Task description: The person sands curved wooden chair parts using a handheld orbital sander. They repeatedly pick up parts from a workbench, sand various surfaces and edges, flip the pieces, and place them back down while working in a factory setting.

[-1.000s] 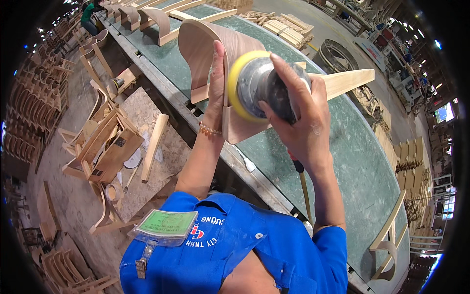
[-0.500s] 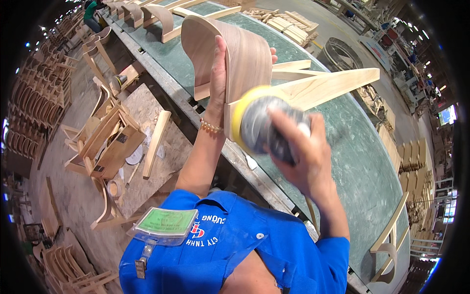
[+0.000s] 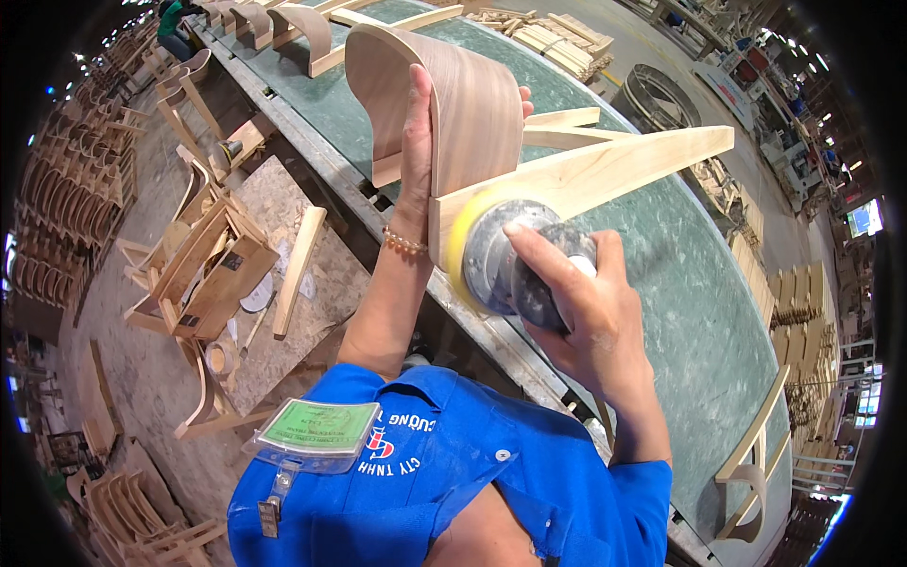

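A wooden chair part (image 3: pixel 482 113) is held up above the green table; it has a curved brown veneer panel joined to pale wooden legs (image 3: pixel 624 170). My left hand (image 3: pixel 417 142) supports the curved panel, thumb along its near edge and fingertips showing past its far side. In my right hand (image 3: pixel 595 312) is a round orbital sander (image 3: pixel 515 255) with a grey-black body and a yellow pad. The pad lies against the pale leg close to where it meets the panel. My fingers wrap over the sander's top.
Under the part runs a long green table (image 3: pixel 661 350) with a metal edge. Similar curved chair parts (image 3: pixel 302 33) stand at its far left, another (image 3: pixel 751 482) at right. A wooden toolbox (image 3: pixel 213 269) sits on a board at left. A person (image 3: pixel 175 28) is far off.
The sander has moved slightly down along the leg, uncovering more of the wood near the panel. The chair part has shifted a little to the left; my left hand keeps its hold.
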Motion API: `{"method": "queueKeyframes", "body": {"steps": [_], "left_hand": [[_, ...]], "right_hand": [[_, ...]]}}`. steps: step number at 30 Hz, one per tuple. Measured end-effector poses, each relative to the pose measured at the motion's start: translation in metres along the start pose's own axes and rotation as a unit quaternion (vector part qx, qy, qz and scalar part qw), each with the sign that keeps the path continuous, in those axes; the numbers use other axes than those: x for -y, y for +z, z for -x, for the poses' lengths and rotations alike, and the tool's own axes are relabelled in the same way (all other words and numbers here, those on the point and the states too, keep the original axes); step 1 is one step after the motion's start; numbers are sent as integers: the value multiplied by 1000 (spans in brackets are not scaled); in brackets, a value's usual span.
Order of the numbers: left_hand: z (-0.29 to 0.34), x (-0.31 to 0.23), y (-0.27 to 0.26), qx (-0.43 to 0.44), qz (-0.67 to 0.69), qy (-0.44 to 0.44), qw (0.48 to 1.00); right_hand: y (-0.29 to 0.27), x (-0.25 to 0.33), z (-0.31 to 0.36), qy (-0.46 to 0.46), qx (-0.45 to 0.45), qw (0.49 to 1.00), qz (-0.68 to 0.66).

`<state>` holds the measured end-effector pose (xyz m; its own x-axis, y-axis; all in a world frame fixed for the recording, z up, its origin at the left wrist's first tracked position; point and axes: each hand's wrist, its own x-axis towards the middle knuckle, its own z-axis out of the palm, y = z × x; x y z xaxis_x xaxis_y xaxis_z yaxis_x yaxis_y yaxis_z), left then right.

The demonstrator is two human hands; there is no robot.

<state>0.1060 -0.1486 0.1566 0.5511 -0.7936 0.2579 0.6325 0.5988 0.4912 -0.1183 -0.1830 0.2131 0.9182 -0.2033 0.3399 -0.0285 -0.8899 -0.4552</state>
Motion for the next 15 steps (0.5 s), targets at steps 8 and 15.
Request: {"method": "queueKeyframes", "body": {"steps": [8,15], "left_hand": [[0,-1,4,-14,9,-4,1000],[5,6,8,1,66,-75,995]], "right_hand": [[3,8,6,-1,39,999,-27],[11,-26,-45,-49,-174,983,27]]}}
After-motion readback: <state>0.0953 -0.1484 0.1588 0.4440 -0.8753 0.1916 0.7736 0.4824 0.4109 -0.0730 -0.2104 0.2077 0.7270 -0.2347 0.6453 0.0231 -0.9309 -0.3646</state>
